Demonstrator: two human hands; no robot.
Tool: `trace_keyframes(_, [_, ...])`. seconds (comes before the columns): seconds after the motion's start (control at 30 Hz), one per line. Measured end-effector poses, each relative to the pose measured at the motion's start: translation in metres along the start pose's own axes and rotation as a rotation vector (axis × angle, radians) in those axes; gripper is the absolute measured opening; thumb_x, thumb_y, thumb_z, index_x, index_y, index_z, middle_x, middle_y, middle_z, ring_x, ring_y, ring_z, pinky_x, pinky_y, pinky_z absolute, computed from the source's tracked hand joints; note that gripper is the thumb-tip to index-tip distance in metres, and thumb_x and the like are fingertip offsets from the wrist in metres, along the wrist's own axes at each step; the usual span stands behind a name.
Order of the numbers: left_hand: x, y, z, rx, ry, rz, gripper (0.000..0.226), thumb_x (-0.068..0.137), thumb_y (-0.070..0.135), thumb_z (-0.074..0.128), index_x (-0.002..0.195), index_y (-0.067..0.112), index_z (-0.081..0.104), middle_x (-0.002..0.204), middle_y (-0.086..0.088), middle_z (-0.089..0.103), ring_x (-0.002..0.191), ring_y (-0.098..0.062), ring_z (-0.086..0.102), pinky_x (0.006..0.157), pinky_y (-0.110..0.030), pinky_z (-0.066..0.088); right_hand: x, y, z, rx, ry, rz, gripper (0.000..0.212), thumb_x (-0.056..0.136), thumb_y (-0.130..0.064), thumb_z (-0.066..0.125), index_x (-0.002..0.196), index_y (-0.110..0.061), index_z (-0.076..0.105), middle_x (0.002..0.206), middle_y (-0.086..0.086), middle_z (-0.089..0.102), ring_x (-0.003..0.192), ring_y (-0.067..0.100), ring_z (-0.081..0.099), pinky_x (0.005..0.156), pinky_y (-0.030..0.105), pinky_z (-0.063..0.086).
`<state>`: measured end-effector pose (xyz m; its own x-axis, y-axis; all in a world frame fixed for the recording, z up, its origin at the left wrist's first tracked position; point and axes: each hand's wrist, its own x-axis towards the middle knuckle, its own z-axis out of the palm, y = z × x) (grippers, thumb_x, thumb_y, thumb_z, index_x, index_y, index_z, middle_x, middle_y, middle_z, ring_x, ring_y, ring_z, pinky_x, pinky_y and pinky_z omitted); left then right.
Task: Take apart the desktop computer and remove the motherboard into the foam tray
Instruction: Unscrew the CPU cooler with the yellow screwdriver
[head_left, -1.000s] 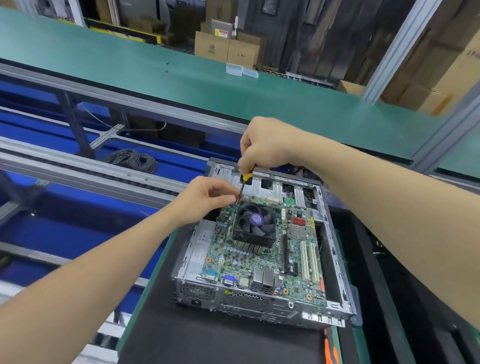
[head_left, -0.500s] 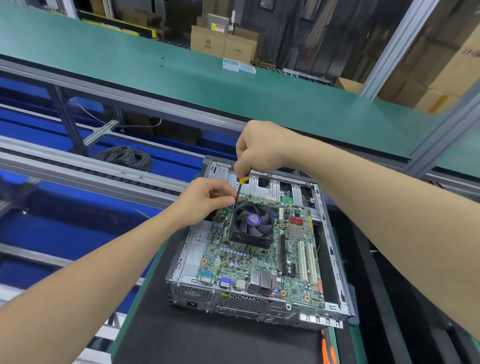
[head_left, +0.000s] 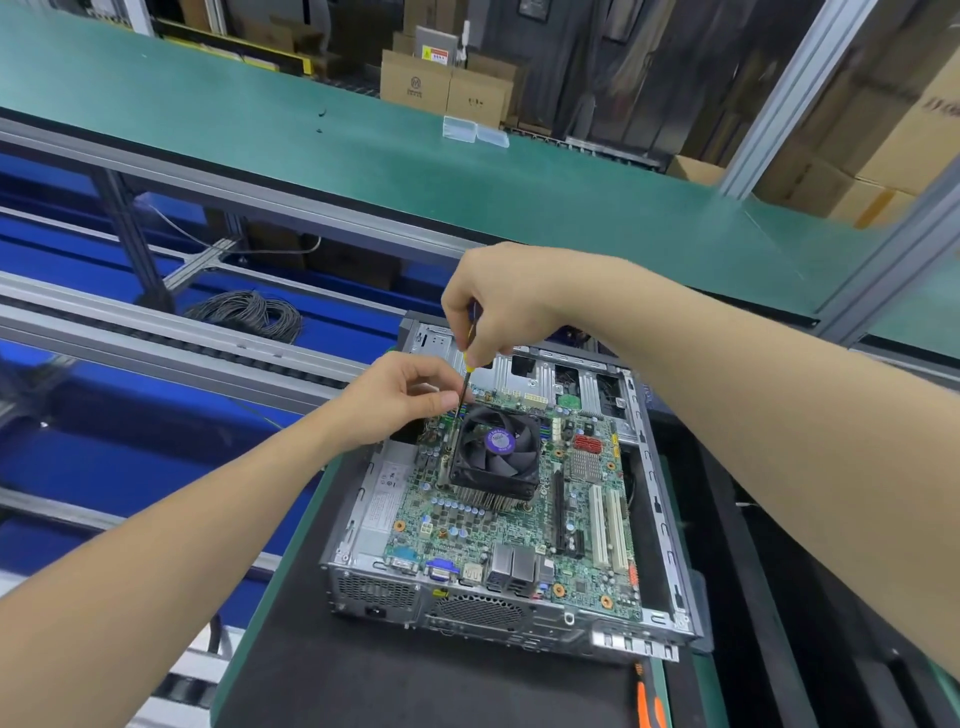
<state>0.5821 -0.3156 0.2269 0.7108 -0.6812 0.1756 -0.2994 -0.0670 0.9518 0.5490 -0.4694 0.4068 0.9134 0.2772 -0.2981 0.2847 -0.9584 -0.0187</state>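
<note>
— What colours do you get?
— I see a green motherboard, a black fan with a round purple label, white slots and a blue port.
— The screwdriver?
— Yellow handle, black shaft. Grey case, black mat.

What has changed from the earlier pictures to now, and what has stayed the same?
The right hand, gripping the screwdriver handle, has shifted slightly left and shows more of the handle, as if turning it. Nothing was taken or released. The left hand still pinches the shaft beside the fan; motherboard and case are unmoved.
</note>
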Motion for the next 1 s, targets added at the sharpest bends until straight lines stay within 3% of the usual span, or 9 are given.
trace_keyframes(0.07, [0.003,0.007,-0.003,-0.078,-0.039,0.020,0.023,0.101,0.010,0.062,0.118,0.019,0.074,0.115,-0.002,0.077,0.114,-0.017,0.069,0.093,-0.023,0.052,0.001,-0.006,-0.001,-0.046,0.004,-0.007,0.006,0.080,-0.020,0.079,0.085,-0.022,0.076,0.064,-0.007,0.072,0.067,0.011,0.067,0.064,0.028,0.053])
trace_keyframes(0.13, [0.006,0.013,-0.004,-0.063,-0.070,0.046,0.020,0.103,0.009,0.059,0.117,0.011,0.074,0.112,-0.002,0.078,0.113,-0.016,0.069,0.095,-0.023,0.051,0.001,-0.012,-0.002,-0.062,0.003,0.022,0.008,0.083,-0.026,0.074,0.081,-0.019,0.073,0.061,-0.005,0.072,0.065,0.013,0.071,0.064,0.030,0.057])
trace_keyframes(0.27, [0.010,0.021,-0.001,0.027,-0.107,0.063,0.028,0.103,0.003,0.057,0.096,0.023,0.076,0.095,-0.006,0.078,0.096,-0.016,0.072,0.089,-0.020,0.050,0.002,-0.018,-0.002,-0.150,-0.003,0.181,0.060,0.101,-0.061,0.049,0.065,-0.013,0.059,0.038,-0.003,0.059,0.028,0.010,0.055,0.050,0.027,0.043])
trace_keyframes(0.43, [0.010,0.016,-0.003,0.050,-0.046,0.051,0.021,0.099,0.002,0.062,0.093,0.014,0.078,0.093,-0.005,0.079,0.096,-0.017,0.073,0.089,-0.024,0.055,0.013,-0.024,0.008,-0.304,0.007,0.091,0.043,0.103,-0.024,0.053,0.060,-0.015,0.057,0.044,-0.005,0.060,0.046,0.014,0.055,0.054,0.028,0.045])
trace_keyframes(0.6, [0.009,0.017,0.004,0.029,0.050,0.026,0.017,0.094,-0.004,0.068,0.083,0.008,0.074,0.085,0.003,0.079,0.087,-0.010,0.075,0.082,-0.016,0.054,0.013,-0.011,0.002,-0.326,0.012,-0.059,0.035,0.095,-0.036,0.065,0.067,-0.017,0.055,0.065,0.000,0.057,0.059,0.018,0.045,0.053,0.028,0.037])
trace_keyframes(0.7, [0.011,0.019,0.009,0.042,0.076,0.031,0.027,0.093,0.000,0.071,0.077,0.021,0.069,0.080,0.004,0.076,0.085,-0.015,0.073,0.084,-0.028,0.058,0.013,-0.004,-0.003,-0.302,0.018,-0.148,0.029,0.086,-0.033,0.079,0.070,-0.020,0.058,0.068,-0.003,0.059,0.064,0.018,0.048,0.061,0.033,0.045])
trace_keyframes(0.77, [0.011,0.019,0.013,0.034,0.091,0.012,0.028,0.093,0.000,0.071,0.074,0.018,0.062,0.077,0.005,0.074,0.086,-0.018,0.072,0.086,-0.035,0.057,0.013,-0.002,-0.004,-0.326,0.021,-0.209,0.027,0.081,-0.027,0.085,0.070,-0.021,0.060,0.068,-0.006,0.061,0.062,0.011,0.050,0.061,0.033,0.047])
trace_keyframes(0.9, [0.010,0.015,0.018,0.095,0.178,-0.041,0.032,0.089,0.007,0.077,0.071,0.017,0.053,0.079,0.006,0.071,0.089,-0.019,0.071,0.081,-0.033,0.055,0.011,-0.005,0.000,-0.387,0.064,-0.356,0.025,0.069,-0.001,0.077,0.071,-0.021,0.063,0.066,-0.008,0.061,0.062,0.001,0.048,0.054,0.028,0.040])
trace_keyframes(1.0, [0.008,0.014,0.017,0.082,0.166,-0.040,0.031,0.090,0.008,0.076,0.072,0.017,0.053,0.078,0.007,0.070,0.086,-0.013,0.070,0.077,-0.026,0.052,0.005,-0.005,-0.003,-0.373,0.069,-0.358,0.017,0.076,-0.021,0.083,0.080,-0.024,0.067,0.074,-0.011,0.062,0.068,0.005,0.052,0.059,0.030,0.045])
